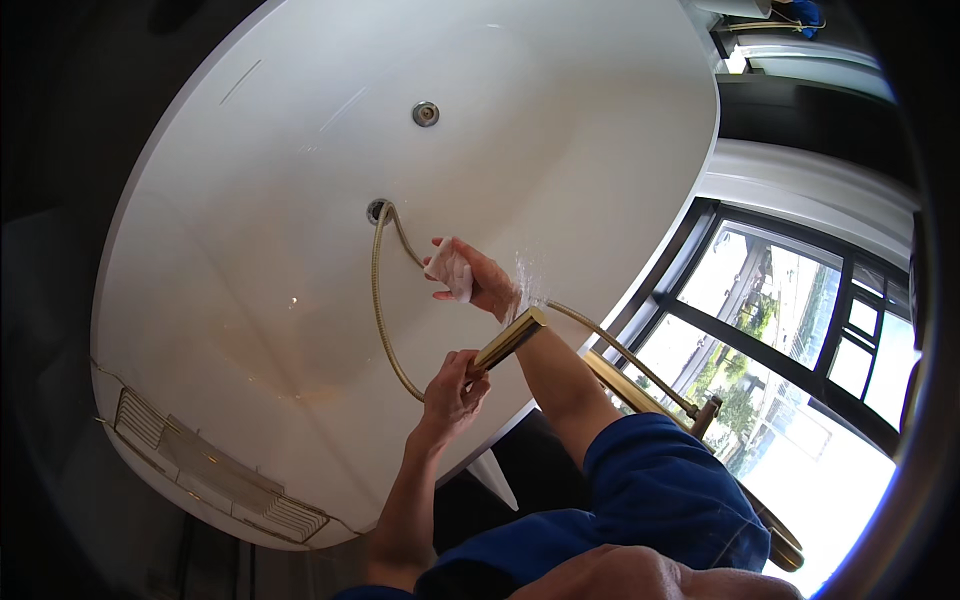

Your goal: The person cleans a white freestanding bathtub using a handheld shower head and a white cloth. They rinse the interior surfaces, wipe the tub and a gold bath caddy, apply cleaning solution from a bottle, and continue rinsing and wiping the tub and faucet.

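Observation:
My left hand (452, 394) is closed around the lower end of a gold handheld shower head (510, 339). Water sprays from it across the wrist of my right hand (484, 281), which is held palm up over the white bathtub (300, 247). In that palm lies a wet, crumpled white cloth or sponge (452, 271), with the fingers partly curled about it. A gold metal shower hose (379, 300) loops down to the drain opening (380, 212); another stretch of hose (622, 349) runs from behind my right forearm to a wall fitting.
A wire bath caddy (217, 469) spans the tub's lower left end. A round metal fitting (426, 114) sits in the tub's upper part. Gold floor-standing or wall pipework (630, 386) stands beside my right arm, in front of a dark-framed window (750, 300).

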The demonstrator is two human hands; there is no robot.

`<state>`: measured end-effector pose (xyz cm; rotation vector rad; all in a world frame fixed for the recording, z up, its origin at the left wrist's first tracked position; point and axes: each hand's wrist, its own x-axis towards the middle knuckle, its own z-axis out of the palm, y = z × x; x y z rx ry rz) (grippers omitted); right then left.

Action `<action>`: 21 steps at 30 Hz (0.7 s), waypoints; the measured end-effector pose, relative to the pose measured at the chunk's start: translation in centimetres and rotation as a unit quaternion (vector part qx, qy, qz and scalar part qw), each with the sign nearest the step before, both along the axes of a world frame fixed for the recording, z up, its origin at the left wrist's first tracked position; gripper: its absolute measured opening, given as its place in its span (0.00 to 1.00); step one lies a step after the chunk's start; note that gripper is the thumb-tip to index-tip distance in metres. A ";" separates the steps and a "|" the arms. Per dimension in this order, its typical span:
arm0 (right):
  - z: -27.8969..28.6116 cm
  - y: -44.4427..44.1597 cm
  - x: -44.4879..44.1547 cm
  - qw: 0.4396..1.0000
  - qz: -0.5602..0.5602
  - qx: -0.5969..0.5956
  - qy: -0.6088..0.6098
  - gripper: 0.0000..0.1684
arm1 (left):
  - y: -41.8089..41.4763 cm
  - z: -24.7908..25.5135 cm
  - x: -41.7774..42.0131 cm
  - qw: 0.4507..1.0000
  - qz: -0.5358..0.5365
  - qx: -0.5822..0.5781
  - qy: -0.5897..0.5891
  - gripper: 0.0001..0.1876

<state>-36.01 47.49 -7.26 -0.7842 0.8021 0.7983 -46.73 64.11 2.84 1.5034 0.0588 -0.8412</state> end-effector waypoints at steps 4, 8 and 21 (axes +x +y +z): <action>4.3 2.6 1.0 0.998 0.065 0.002 -0.015 0.24 | -1.0 1.9 0.7 0.997 0.034 0.011 -0.069 0.12; 0.4 -1.5 -0.2 0.976 0.061 -0.204 0.054 0.19 | -2.5 2.7 5.0 0.988 0.055 -0.021 -0.145 0.13; -0.1 6.4 -1.1 0.937 0.203 -0.246 -0.140 0.19 | 3.7 -1.1 0.7 0.981 0.181 0.068 -0.018 0.05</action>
